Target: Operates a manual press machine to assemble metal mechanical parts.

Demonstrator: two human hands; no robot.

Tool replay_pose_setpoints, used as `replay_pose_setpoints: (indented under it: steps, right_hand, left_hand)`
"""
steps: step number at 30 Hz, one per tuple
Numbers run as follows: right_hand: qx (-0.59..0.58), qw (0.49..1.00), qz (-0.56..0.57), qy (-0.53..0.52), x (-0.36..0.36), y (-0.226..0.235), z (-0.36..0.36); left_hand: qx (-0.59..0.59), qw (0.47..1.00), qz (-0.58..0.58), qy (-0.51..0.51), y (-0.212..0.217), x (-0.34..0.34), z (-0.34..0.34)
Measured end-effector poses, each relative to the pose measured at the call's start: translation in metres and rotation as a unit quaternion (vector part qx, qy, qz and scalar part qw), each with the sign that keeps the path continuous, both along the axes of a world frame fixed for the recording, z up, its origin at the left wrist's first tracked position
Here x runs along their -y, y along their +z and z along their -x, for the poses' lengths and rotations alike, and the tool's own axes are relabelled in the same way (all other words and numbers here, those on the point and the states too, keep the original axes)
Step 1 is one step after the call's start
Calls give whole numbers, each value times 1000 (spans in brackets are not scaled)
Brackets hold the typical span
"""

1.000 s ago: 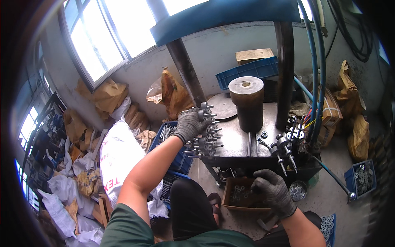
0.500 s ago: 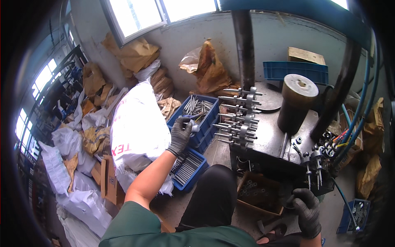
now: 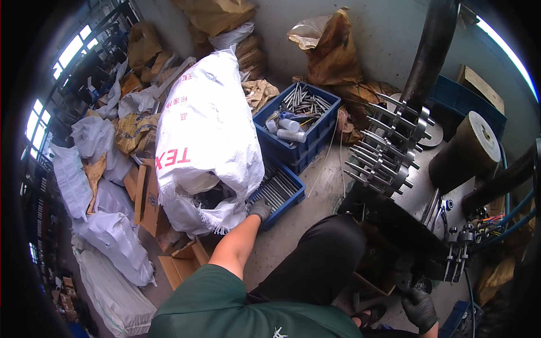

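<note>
My left hand (image 3: 261, 210), in a dark grey glove, is down at the near left edge of a low blue bin (image 3: 300, 198). Slim metal rods (image 3: 277, 191) lie side by side in that bin, close to its fingertips. What those fingers do is too small and partly hidden to tell. My right hand (image 3: 420, 310), also gloved, is low at the right, below the machine's front edge. Its fingers are curled in near a dark rounded part (image 3: 422, 285); what they hold, if anything, is hidden.
A white woven sack (image 3: 211, 124) stands beside the bins. A higher blue bin (image 3: 321, 127) carries metal pins and white plastic rolls (image 3: 291, 136). At right is a machine table with pin-bearing metal discs (image 3: 389, 149) and a dark cylinder (image 3: 462, 152). Cardboard boxes (image 3: 147, 197) lie left.
My left hand has left the white plastic pieces in the higher bin and come down to the rod bin. The view has swung leftward and down. My right hand stays low by the machine.
</note>
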State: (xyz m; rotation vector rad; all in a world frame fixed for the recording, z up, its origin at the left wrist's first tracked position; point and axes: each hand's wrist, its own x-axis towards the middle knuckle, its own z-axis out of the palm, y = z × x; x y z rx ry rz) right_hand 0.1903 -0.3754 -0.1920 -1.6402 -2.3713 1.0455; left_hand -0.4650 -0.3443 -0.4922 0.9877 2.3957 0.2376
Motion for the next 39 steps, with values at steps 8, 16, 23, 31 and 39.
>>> replay_pose_setpoints:
  steps: [8,16,23,31,39]
  right_hand:
    - [116,991,37,48,-7,-28,-5]
    - [177,981,76,7,-14,-43,-12]
    - [152,985,78,-13,-11,-42,-21]
    - [150,988,40,13,-15,-31,-15]
    - [76,994,-5,74,-22,-27,-15]
  left_hand:
    - [-143,962,166,-166,-35,-8,33]
    - [-249,942,156,-161,-92,5,103]
    - [-204,943,185,-188,-81,-6,96]
    - [-160,953,107,-234,-28,6,73]
    - [-60,981,-40,-178,-36,35,112]
